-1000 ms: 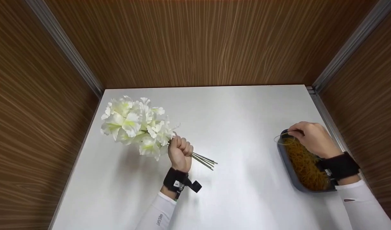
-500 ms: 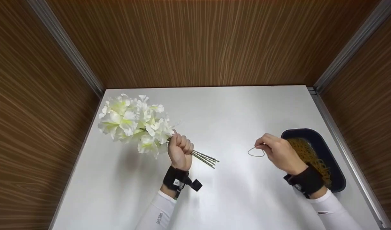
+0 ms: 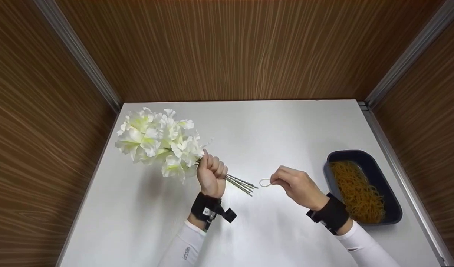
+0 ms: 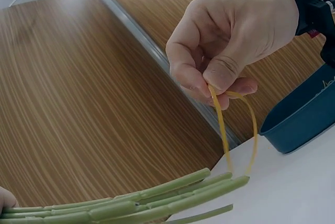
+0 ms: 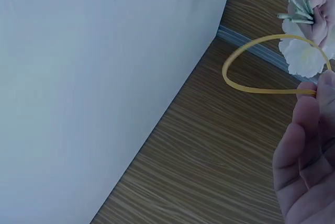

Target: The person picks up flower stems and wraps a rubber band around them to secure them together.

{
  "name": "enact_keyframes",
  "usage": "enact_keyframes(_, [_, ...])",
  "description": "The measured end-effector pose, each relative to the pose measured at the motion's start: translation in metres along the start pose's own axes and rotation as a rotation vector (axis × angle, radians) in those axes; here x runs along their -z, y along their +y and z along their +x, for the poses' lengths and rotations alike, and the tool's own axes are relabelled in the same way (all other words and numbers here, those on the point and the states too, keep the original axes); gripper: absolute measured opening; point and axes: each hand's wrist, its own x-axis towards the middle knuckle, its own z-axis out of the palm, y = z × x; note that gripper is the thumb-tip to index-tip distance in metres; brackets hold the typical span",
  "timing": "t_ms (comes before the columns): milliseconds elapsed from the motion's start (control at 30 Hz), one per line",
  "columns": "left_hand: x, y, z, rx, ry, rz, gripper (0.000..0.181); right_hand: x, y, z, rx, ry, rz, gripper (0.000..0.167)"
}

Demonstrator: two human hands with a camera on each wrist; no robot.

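In the head view the left hand point(image 3: 212, 177) grips a bunch of white flowers point(image 3: 160, 142) by the stems, blooms to the left and bare green stem ends point(image 3: 242, 185) sticking out to the right. Close to those ends, the right hand point(image 3: 299, 186) pinches a yellow rubber band point(image 3: 264, 183) between thumb and fingertips. The band point(image 5: 256, 91) hangs as a loose loop in the right wrist view. In the left wrist view the band point(image 4: 222, 129) dangles by the tips of the green stems point(image 4: 172, 197); whether it touches them I cannot tell.
A dark blue tub point(image 3: 392, 202) holding many rubber bands point(image 3: 357, 193) stands on the right side of the white table point(image 3: 286, 126). Wood-grain panels point(image 3: 227, 48) rise behind the table and at both sides, with metal rails at the corners.
My right hand has moved left from the tub to beside the stem ends, carrying one rubber band. The left hand and flowers have stayed nearly in place, shifting slightly right.
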Motion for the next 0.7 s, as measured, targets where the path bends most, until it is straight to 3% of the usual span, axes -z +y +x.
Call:
enact_keyframes(233, [0.0013,-0.0004,0.002,0.013,0.03,-0.008,0.05,-0.0111,-0.0013,0.0043,0.011,-0.014,0.017,0.03])
enact_keyframes(533, [0.0016,0.0013,0.0032,-0.019,0.061,0.008,0.05,-0.0102,0.002,0.002,-0.021,-0.02,-0.004,0.032])
enact_keyframes(700, [-0.0014,-0.0009,0.0024,0.004,0.059,0.019,0.051,-0.0123,0.0025,0.004,-0.024,-0.029,0.022,0.027])
